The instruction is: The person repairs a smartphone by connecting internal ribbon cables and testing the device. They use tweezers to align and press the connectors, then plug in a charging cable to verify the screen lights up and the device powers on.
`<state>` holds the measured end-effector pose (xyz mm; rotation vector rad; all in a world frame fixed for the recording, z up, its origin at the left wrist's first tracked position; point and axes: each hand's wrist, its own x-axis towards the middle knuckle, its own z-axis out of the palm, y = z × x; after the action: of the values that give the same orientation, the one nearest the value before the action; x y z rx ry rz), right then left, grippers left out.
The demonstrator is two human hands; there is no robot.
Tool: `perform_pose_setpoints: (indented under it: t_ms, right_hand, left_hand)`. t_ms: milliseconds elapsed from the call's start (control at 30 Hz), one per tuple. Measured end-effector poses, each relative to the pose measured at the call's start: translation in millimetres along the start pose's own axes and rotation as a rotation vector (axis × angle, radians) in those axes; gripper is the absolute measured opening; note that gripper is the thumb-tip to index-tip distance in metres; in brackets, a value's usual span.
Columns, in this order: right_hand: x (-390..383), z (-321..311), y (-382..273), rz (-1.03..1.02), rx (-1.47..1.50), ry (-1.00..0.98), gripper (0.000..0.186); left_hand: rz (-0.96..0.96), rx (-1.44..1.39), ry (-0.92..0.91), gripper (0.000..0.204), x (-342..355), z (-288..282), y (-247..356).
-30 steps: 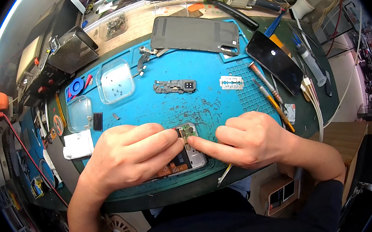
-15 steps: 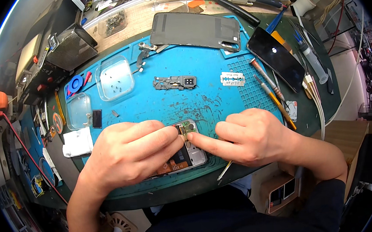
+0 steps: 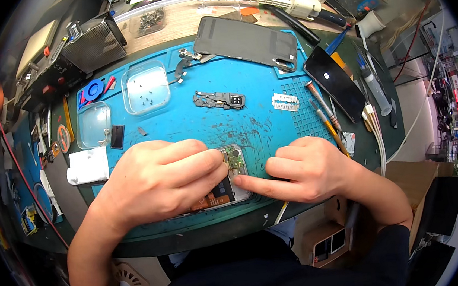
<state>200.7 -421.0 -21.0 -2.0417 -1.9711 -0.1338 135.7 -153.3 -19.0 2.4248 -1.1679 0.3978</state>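
An opened phone (image 3: 238,169), with its green circuit board and dark battery exposed, lies at the mat's near edge. My left hand (image 3: 161,179) is closed in a pinch over its left part; what the fingertips hold, if anything, is hidden. My right hand (image 3: 310,168) rests its outstretched index fingertip on the phone's right part, below the board. Its other fingers are curled. A thin pale stick-like tool (image 3: 281,213) pokes out beneath that hand; I cannot tell whether the palm grips it. Beyond both hands lies a black phone speaker and camera cover piece (image 3: 220,100).
A clear tray (image 3: 146,88) holds several screws at the left. A dark back panel (image 3: 245,41) and a second phone (image 3: 334,83) lie farther back. A razor blade (image 3: 285,102) and screwdrivers (image 3: 328,126) are at the right. A white packet (image 3: 88,166) lies left.
My right index fingertip has slid slightly down the phone, from the board's edge to just below it. My left hand keeps its pinch. The whole view has shifted a little.
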Motion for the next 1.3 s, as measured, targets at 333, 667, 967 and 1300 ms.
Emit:
perform_pose_setpoints:
  t_ms: [333, 667, 967, 1300]
  right_hand:
    - [0.8, 11.2, 0.8, 0.021, 0.086, 0.116, 0.044]
    - [-2.8, 13.4, -1.0, 0.142, 0.122, 0.13, 0.042]
    - [-0.5, 7.1, -3.5, 0.144, 0.013, 0.003, 0.047]
    - [0.3, 4.5, -3.3, 0.116, -0.001, -0.026, 0.049]
  left_hand:
    - [0.0, 0.006, -0.012, 0.03, -3.4, 0.9, -0.3]
    - [0.016, 0.016, -0.015, 0.03, -2.8, 2.1, -1.5]
    - [0.003, 0.011, 0.0, 0.029, -1.4, 2.0, 0.1]
    - [0.004, 0.007, 0.015, 0.028, 0.2, 3.1, 1.6]
